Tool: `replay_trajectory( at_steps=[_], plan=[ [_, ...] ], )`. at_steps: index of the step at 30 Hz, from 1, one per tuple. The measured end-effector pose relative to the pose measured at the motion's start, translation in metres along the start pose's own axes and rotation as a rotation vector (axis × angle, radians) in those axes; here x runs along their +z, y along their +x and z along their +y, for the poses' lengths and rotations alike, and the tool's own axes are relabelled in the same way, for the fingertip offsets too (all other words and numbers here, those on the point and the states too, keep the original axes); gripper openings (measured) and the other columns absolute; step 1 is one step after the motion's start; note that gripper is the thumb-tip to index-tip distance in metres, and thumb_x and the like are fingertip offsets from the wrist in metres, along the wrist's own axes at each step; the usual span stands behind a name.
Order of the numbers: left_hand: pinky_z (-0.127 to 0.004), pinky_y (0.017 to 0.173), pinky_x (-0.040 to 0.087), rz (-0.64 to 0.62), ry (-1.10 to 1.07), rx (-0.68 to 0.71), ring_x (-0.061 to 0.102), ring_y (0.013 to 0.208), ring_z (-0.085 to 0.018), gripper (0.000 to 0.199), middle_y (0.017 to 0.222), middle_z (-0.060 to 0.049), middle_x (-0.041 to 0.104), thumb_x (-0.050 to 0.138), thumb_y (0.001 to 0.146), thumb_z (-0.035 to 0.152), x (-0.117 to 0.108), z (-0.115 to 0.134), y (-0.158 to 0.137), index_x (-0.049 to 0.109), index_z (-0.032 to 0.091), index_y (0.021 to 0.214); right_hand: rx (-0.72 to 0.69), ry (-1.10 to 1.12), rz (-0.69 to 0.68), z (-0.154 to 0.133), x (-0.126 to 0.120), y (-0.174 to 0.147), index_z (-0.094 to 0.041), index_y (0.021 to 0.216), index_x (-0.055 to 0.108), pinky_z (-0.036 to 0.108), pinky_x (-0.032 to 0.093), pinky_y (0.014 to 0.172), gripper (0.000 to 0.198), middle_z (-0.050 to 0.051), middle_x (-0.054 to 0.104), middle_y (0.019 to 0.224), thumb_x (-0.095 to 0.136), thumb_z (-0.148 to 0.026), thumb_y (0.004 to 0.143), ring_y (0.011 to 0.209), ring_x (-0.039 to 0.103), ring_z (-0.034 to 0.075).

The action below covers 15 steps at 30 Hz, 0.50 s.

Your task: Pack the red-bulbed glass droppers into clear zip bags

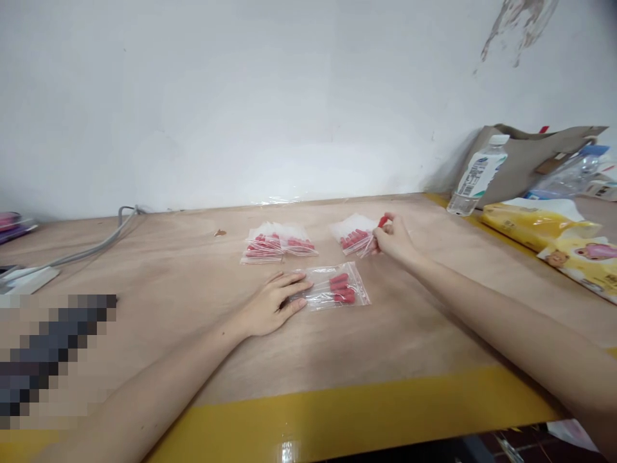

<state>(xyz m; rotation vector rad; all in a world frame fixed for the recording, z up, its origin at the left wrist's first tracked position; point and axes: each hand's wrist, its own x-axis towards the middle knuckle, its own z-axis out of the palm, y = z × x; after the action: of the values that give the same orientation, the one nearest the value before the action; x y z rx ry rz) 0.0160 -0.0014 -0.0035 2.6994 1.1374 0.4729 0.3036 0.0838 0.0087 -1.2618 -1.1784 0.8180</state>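
Note:
My left hand [277,302] lies flat with fingers spread, its fingertips on the left end of a clear zip bag [321,302]. Inside that bag are several pieces with red bulb-like ends [343,289] and thin clear stems, like droppers. My right hand [393,238] is closed in a pinch at the right edge of a small pile of bags [354,233] with red pieces in them. A red end [383,221] shows at its fingertips; the rest of what it grips is hidden. Left of that pile lies another pile of similar bags [264,243].
At the right stand a plastic bottle [477,177] and a grey-brown bag [520,154], with yellow packs [540,225] before them. A grey cable [91,249] crosses the left side. Yellow tape [357,411] runs along the table's front edge.

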Motion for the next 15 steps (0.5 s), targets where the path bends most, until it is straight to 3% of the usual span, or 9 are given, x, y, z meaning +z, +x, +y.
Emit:
replay_trajectory(
  at_steps=[6,11,15],
  plan=[
    [-0.045,0.105,0.030,-0.001,0.009,-0.009,0.038,0.127,-0.023,0.038,0.138,-0.005,0.043,0.040,0.093,0.038,-0.001,-0.001,-0.001,0.049,0.027,0.128,0.067,0.161,0.067,0.015,-0.005,-0.029,-0.026,0.096,0.029,0.026,0.051,0.042,0.043,-0.009,0.052,0.062,0.052,-0.006,0.065,0.043,0.056,0.012],
    [-0.045,0.105,0.030,-0.002,0.018,-0.008,0.037,0.128,-0.022,0.038,0.138,-0.005,0.043,0.040,0.093,0.037,0.000,-0.001,-0.001,0.048,0.027,0.129,0.081,0.276,0.003,0.015,0.008,-0.041,-0.026,0.093,0.030,0.025,0.056,0.054,0.039,-0.010,0.055,0.063,0.054,-0.008,0.068,0.052,0.061,0.010],
    [-0.044,0.105,0.031,0.000,0.018,-0.020,0.038,0.127,-0.023,0.039,0.138,-0.005,0.042,0.040,0.093,0.038,0.000,0.000,-0.001,0.048,0.027,0.129,0.082,0.239,-0.038,0.013,0.011,-0.050,-0.025,0.091,0.031,0.024,0.054,0.050,0.036,-0.011,0.053,0.058,0.055,-0.011,0.068,0.050,0.060,0.011]
  ],
)
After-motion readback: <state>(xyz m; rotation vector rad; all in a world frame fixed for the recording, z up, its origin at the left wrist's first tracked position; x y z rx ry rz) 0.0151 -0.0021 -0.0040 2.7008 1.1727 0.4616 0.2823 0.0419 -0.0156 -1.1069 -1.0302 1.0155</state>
